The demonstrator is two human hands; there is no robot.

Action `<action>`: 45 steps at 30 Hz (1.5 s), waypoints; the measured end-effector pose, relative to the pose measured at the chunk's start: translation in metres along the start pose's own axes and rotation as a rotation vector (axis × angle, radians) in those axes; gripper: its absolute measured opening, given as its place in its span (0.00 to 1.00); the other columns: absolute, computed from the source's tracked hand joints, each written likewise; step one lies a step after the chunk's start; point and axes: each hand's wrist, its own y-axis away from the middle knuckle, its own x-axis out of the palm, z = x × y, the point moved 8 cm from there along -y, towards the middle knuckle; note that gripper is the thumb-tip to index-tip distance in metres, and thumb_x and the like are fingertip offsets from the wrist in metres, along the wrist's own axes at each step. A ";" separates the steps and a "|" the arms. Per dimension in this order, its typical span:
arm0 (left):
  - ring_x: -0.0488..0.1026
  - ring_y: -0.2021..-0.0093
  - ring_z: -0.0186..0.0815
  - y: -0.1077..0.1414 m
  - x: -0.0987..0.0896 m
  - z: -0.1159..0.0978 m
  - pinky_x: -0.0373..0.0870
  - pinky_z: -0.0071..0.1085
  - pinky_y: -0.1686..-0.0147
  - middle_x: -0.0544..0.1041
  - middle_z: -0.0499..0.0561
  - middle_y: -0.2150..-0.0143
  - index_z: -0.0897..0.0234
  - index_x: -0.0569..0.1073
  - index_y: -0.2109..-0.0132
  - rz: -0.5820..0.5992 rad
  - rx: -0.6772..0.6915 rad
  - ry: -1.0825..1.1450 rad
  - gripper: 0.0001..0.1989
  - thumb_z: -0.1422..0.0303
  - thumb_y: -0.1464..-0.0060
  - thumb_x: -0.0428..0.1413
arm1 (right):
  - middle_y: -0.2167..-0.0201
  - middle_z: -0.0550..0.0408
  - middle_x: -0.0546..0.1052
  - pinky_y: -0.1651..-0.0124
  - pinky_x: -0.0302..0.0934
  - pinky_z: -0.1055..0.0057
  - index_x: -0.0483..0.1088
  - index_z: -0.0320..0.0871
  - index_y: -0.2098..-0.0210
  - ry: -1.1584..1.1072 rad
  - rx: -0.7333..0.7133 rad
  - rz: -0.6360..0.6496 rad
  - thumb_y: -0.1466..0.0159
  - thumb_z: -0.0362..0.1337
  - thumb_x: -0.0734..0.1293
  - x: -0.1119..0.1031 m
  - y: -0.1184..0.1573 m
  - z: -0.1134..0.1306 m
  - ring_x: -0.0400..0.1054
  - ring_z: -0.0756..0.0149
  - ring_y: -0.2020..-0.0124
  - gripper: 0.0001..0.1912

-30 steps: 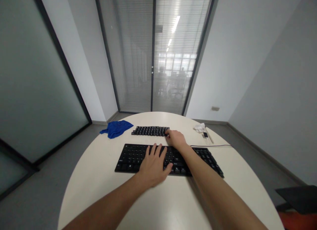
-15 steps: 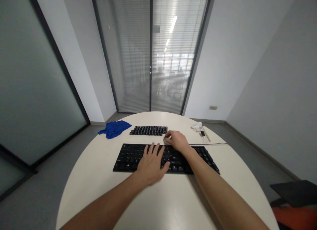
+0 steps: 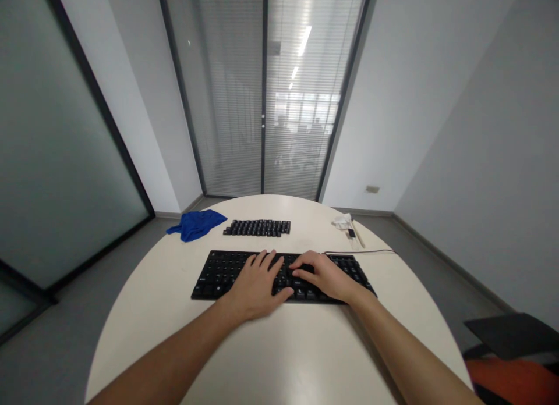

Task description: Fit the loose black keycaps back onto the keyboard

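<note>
A black keyboard (image 3: 213, 275) lies across the table in front of me. My left hand (image 3: 257, 286) rests palm down on its middle, fingers spread over the keys, holding nothing. Just to the right, my right hand (image 3: 325, 276) is bent over the keyboard with thumb and forefinger pinched at the keys. What they pinch is mostly hidden and looks like a small black keycap. Beyond the keyboard, loose black keycaps (image 3: 257, 227) lie in several neat rows, apart from both hands.
The round white table (image 3: 279, 358) carries a crumpled blue cloth (image 3: 198, 224) at back left. At back right lie white tissue (image 3: 342, 221), a thin pale stick (image 3: 358, 235) and a small black piece (image 3: 351, 234). The keyboard's cable (image 3: 362, 252) runs right. A chair (image 3: 515, 335) stands at lower right.
My right hand has come back from the near right end of the loose keycap rows down onto the keyboard. My left hand stays spread on the keys. The view has shifted slightly.
</note>
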 end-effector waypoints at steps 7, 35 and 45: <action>0.52 0.29 0.54 0.000 -0.004 0.000 0.49 0.52 0.34 0.56 0.60 0.28 0.63 0.60 0.31 -0.001 0.004 -0.010 0.36 0.46 0.38 0.48 | 0.60 0.53 0.81 0.47 0.63 0.64 0.77 0.46 0.59 0.081 -0.099 0.041 0.34 0.39 0.68 0.003 0.000 0.011 0.71 0.59 0.54 0.06; 0.70 0.41 0.45 0.002 -0.030 -0.015 0.56 0.47 0.35 0.77 0.53 0.44 0.59 0.73 0.43 -0.133 0.277 0.156 0.19 0.63 0.41 0.57 | 0.58 0.51 0.79 0.46 0.64 0.61 0.75 0.46 0.58 0.157 -0.156 -0.014 0.35 0.34 0.68 -0.012 0.005 0.018 0.71 0.59 0.52 0.07; 0.72 0.44 0.44 0.002 -0.028 -0.014 0.64 0.44 0.40 0.77 0.53 0.45 0.59 0.77 0.47 -0.110 0.326 0.190 0.16 0.66 0.42 0.58 | 0.62 0.52 0.80 0.49 0.63 0.64 0.76 0.44 0.63 0.190 -0.222 0.068 0.35 0.33 0.68 -0.001 0.006 0.020 0.71 0.61 0.56 0.03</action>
